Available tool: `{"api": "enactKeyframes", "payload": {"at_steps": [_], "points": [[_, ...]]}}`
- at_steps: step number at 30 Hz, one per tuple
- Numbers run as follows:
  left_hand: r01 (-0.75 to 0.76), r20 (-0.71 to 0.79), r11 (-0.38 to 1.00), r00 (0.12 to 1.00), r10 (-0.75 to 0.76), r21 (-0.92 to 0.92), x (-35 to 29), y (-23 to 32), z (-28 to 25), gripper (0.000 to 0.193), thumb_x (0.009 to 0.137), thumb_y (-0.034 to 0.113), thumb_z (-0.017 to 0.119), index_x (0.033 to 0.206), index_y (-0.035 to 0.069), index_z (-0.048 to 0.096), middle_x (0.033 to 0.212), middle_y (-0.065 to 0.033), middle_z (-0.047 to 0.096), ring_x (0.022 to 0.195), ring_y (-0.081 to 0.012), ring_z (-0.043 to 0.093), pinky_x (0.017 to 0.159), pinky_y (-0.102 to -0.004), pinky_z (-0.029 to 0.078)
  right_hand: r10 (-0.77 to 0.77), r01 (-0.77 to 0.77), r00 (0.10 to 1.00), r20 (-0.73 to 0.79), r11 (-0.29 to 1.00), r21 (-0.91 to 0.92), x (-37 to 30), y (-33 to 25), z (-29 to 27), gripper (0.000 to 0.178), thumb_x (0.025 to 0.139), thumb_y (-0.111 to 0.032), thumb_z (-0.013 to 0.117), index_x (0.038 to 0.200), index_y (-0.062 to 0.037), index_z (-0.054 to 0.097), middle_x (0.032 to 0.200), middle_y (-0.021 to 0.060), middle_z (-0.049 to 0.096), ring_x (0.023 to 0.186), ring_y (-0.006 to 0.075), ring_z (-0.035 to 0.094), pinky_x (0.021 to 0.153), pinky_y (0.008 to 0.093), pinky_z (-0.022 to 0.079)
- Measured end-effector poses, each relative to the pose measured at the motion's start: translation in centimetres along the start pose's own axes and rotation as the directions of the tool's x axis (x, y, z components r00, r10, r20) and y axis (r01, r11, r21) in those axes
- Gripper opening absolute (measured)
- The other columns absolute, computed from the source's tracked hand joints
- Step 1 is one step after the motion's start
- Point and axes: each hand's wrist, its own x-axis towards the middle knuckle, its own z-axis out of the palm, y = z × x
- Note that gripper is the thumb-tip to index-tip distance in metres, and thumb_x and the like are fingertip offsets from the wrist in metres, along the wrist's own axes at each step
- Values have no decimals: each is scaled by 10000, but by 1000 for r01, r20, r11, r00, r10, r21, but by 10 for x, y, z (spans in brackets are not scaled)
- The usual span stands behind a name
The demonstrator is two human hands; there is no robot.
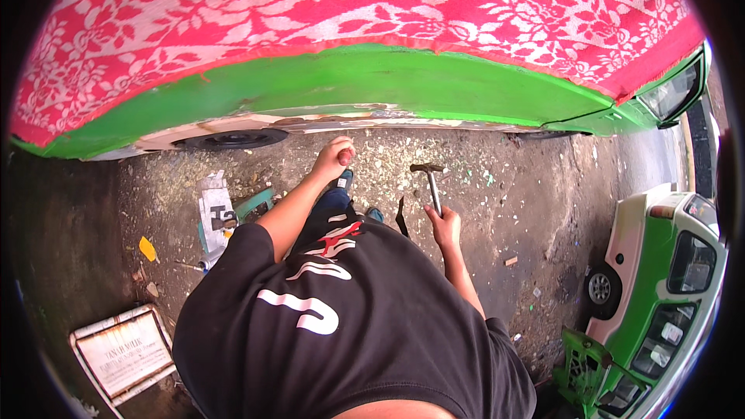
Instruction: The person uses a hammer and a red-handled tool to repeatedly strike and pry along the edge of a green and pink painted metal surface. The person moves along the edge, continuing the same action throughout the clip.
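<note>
My right hand (445, 226) is wrapped round the handle of a hammer (434, 192). The hammer's dark head points away from me, over the ground and short of the green vehicle (326, 81). My left hand (334, 157) is closed in a fist close to the vehicle's lower edge. A small reddish-brown rounded end shows at that fist, but I cannot make out what it is. Along the lower edge of the green panel, the paint is patchy, with whitish and brown areas. A red and white floral cloth (372, 0) covers the vehicle's upper part.
Pale flakes litter the ground around my shoes (344, 180). To the left lie a white printed sheet (216, 213), a yellow piece (148, 249) and a rusty-framed sign (124, 349). At right stands another green and white vehicle (652, 302), with a green slatted part (582, 368) beside it.
</note>
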Motion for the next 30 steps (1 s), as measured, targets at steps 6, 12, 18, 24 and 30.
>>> {"api": "enactKeyframes", "payload": {"at_steps": [6,12,18,24,30], "points": [[71,-93,997,993,-68,29,-43,14,-24,161,683,-88,563,790,29,596,959,-127,625,936,-307,623,816,-361,490,-36,38,999,-23,996,78,-7,18,7,341,773,-294,660,683,26,586,525,113,509,522,149,491,540,378,418],[112,-125,991,987,-102,69,-78,26,-34,140,731,-84,582,801,35,610,1003,-133,636,974,-300,631,838,-355,496,-44,37,998,51,991,132,-15,36,13,254,742,-212,649,639,-9,536,526,43,480,514,117,452,517,335,390],[162,-121,982,981,-150,97,-102,28,-49,124,741,-72,606,797,39,615,1033,-136,646,992,-300,637,845,-358,504,-192,109,957,217,932,346,-23,41,14,120,792,-93,655,832,-59,548,643,-15,493,564,78,430,533,274,373],[156,-203,985,969,-139,74,-122,26,-64,140,739,-69,612,814,48,632,1034,-133,649,1009,-300,630,859,-359,499,-141,85,974,177,952,293,-18,40,32,200,871,-197,688,859,-47,557,638,-15,489,576,96,428,555,291,388],[219,-284,973,940,-189,77,-151,14,-84,140,751,-69,605,825,47,629,1062,-127,641,1005,-303,624,870,-362,494,-79,39,981,178,975,218,-34,2,40,262,867,-241,689,802,-24,558,608,1,504,558,100,440,521,304,375]]}}
